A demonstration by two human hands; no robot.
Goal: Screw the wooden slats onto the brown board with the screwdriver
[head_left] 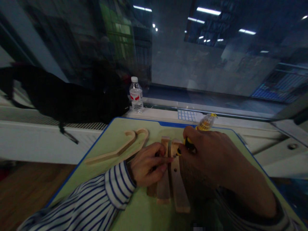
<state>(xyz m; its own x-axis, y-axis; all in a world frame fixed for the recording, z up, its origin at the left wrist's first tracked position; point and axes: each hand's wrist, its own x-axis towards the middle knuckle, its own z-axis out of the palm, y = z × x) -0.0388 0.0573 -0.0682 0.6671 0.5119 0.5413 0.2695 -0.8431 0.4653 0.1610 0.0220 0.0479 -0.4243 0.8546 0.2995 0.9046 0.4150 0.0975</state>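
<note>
My right hand (211, 154) is closed around a screwdriver with a yellow and black handle (189, 144), its tip slanting down to the left. The tip meets a small screw (175, 156) in the right-hand wooden slat (180, 189). An open hole shows in that slat just below the screw. My left hand (150, 165) grips the left-hand wooden slat (164, 189), fingers curled, with one finger stretched across to the screw. Both slats lie side by side, a narrow gap between them. Two hook-ended wooden strips (115, 154) lie left of my left hand.
The light green table (134, 211) has a blue edge. Behind it, a water bottle (136, 96) and a clear plastic container with yellow marking (206, 122) stand near the window sill. A black bag (72, 99) lies on the left. A large window rises beyond.
</note>
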